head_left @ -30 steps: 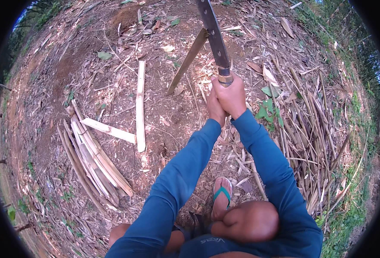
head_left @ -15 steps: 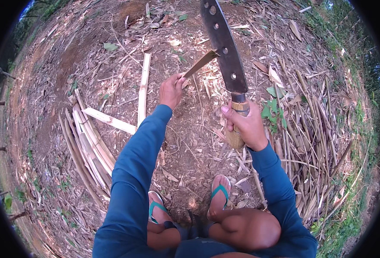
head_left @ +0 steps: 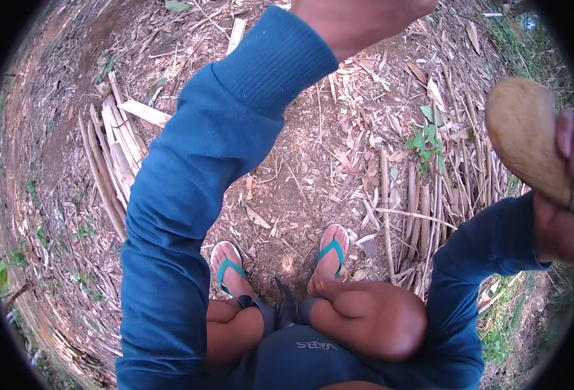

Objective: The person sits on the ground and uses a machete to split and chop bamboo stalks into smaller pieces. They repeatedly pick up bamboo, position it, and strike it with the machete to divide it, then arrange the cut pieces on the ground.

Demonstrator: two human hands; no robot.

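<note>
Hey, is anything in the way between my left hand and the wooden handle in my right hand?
Nothing visible stands between the left hand and the wooden handle in the right hand; leaf-littered ground shows beneath.

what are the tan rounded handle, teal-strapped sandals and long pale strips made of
Tan rounded handle: probably wood, smooth, with mottled patches. Teal-strapped sandals: likely rubber or foam, matte, with even-coloured straps. Long pale strips: apparently wood or bamboo, unfinished, with straight bare faces.

Left hand (head_left: 365, 25) risen to top edge; right hand (head_left: 567, 133), knife handle (head_left: 522, 133) swung rightward
</note>
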